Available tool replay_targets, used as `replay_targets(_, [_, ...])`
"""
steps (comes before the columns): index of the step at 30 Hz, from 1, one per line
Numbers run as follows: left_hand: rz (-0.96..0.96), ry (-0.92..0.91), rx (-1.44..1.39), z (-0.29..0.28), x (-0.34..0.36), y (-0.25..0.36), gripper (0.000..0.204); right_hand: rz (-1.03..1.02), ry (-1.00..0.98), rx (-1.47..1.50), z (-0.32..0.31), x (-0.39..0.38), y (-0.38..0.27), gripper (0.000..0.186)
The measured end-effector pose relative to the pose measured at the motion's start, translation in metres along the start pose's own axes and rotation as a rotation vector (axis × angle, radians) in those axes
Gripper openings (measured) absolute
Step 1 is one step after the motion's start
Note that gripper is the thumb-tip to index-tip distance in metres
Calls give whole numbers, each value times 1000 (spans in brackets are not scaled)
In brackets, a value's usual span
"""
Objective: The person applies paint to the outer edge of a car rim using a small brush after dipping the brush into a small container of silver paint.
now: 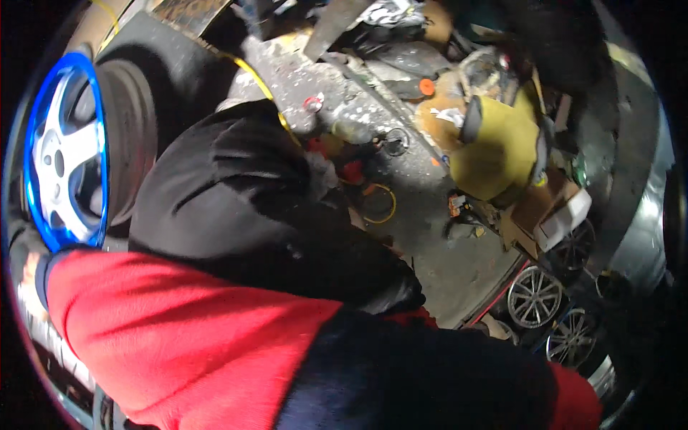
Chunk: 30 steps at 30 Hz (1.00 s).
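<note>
An alloy wheel [82, 147] with white spokes and a bright blue outer lip stands upright at the far left; its grey barrel faces right. Just below it, at the picture's rim, part of my left hand [30, 276] comes out of a red sleeve [172, 322] with a dark cuff. Its fingers are mostly hidden and blurred, so I cannot make out what it touches. A silvery, pale surface lies under the hand. My black-clad knee [236, 201] fills the middle left, close to the wheel. No part of my right hand shows.
A yellow hose [256, 77] runs behind my knee. Clutter covers the far floor, with a yellow pad [498, 147], an orange cap [427, 87] and a yellow ring [393, 204]. At the right are a cardboard box [541, 204] and spoked wheel covers [534, 296].
</note>
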<state>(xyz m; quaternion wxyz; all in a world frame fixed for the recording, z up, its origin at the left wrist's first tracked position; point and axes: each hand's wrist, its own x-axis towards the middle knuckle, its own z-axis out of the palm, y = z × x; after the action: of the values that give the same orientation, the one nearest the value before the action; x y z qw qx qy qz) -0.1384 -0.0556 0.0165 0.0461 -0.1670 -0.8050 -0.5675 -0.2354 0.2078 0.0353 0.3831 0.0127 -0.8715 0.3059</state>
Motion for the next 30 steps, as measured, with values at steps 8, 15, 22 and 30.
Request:
replay_targets(8, [21,91,30,-25,12,0,46,-13,-67,106,-13,-3,-24,32])
replay_targets(15, [31,135,-166,1,8,14,48,78,-418,-13,-56,-3,8,28])
replay_targets(22, [87,-46,-341,-13,13,61,57,148,-304,-1,-37,-3,2,29])
replay_targets(30, [99,-179,-169,-77,26,88,56,662,192,482,-57,2,56,34])
